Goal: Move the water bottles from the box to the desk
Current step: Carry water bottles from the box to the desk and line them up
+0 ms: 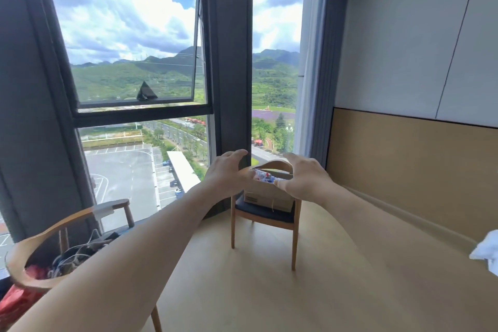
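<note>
Room: tall window (129, 48) ahead-left, grey pillar between panes, pale wood floor (242, 291), tan wall panel (404, 164) along right side.
Head view, far ground: wooden chair (265, 217) with dark seat, standing by window corner, well ahead.
Box: cardboard box (265, 195) resting on chair seat, top open, tilt not clear.
Bottles: water bottles (266, 176) visible only as blue, red and white patches inside open top; count and long axis too small to tell, probably upright.
Left hand: left hand (229, 172) stretched forward, fingers spread and slightly bent, holding nothing; overlaps box's left edge in frame, contact cannot be told.
Right hand: right hand (304, 178) stretched forward, fingers extended and relaxed, nothing held; covers box's right rim in frame, contact likewise unclear.
Key relation: box lies straight ahead and between both hands, below fingertip level; neither hand clearly nearer, right perhaps a shade closer to bottles.
Next move, judged: reach onward and down into open top, or grasp box sides.
Desk: not identifiable in view.
Near ground: second chair (67, 240) lower left, heaped with cables and red items; white cloth (486, 249) at right edge.
</note>
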The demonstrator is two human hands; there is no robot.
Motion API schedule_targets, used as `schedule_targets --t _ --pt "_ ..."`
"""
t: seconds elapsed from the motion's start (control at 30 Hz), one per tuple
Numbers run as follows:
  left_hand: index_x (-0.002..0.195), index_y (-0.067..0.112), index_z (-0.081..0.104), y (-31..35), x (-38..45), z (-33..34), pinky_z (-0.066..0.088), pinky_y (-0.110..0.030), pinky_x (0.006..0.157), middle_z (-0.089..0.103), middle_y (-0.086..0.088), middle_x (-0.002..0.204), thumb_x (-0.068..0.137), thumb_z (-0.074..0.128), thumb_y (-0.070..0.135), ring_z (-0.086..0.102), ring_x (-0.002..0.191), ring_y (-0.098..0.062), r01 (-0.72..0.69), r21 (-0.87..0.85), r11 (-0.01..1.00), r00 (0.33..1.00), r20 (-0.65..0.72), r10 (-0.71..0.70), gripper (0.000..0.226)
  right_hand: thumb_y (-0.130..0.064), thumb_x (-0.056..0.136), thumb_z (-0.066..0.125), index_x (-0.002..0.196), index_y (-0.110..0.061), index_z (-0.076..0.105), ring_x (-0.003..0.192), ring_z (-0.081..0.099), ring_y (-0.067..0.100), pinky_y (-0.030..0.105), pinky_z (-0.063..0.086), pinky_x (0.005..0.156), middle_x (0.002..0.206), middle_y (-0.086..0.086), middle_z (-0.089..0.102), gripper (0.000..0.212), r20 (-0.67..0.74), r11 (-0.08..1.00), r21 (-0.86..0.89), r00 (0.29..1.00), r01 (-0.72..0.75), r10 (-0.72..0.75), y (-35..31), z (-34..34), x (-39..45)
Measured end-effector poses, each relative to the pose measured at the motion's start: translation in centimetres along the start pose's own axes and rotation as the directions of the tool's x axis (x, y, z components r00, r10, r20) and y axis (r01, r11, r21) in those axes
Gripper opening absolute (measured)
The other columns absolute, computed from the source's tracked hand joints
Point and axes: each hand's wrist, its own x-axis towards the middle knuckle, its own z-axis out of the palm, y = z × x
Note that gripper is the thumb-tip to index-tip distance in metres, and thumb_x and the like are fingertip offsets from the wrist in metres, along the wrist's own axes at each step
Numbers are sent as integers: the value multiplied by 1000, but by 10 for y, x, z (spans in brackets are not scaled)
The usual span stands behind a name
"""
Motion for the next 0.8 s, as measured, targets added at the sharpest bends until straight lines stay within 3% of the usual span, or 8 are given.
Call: schedule_targets --t 0.17,0.4,0.57,0.7,0.8 --pt "153 32 41 11 101 17 43 -42 106 46 1 157 95 65 50 46 139 -25 7 -26 1000 998 -55 -8 65 -41 91 72 158 -24 30 137 45 31 48 46 107 150 7 50 81 -35 999 44 999 2 -1 45 -10 88" --pt "155 32 38 9 202 75 41 -47 114 40 1 161 96 65 47 40 145 -25 -33 0 999 999 34 33 67 -42 91 71 157 -27 30 139 42 32 47 45 108 154 6 46 79 10 997 64 999 -52 51 102 20 183" --pt "155 32 39 -18 281 105 41 -50 115 42 -1 160 97 66 46 40 145 -27 -19 -27 999 998 64 20 65 -42 90 71 158 -30 28 141 39 31 47 43 108 154 6 46 81 11 995 49 996 -87 86 129 49 252" --pt "154 32 40 -51 351 130 41 -44 111 43 0 159 96 65 46 44 142 -26 -42 -56 998 995 85 47 64 -44 92 70 159 -25 27 144 37 31 48 43 111 159 4 40 82 12 991 8 991 -131 131 144 75 319" --pt "155 32 38 -80 411 143 38 -48 116 42 0 160 97 64 48 40 145 -27 -64 -34 997 993 102 67 66 -45 92 69 160 -25 24 148 32 30 48 39 114 162 3 36 84 6 989 -5 989 -151 151 146 94 379"
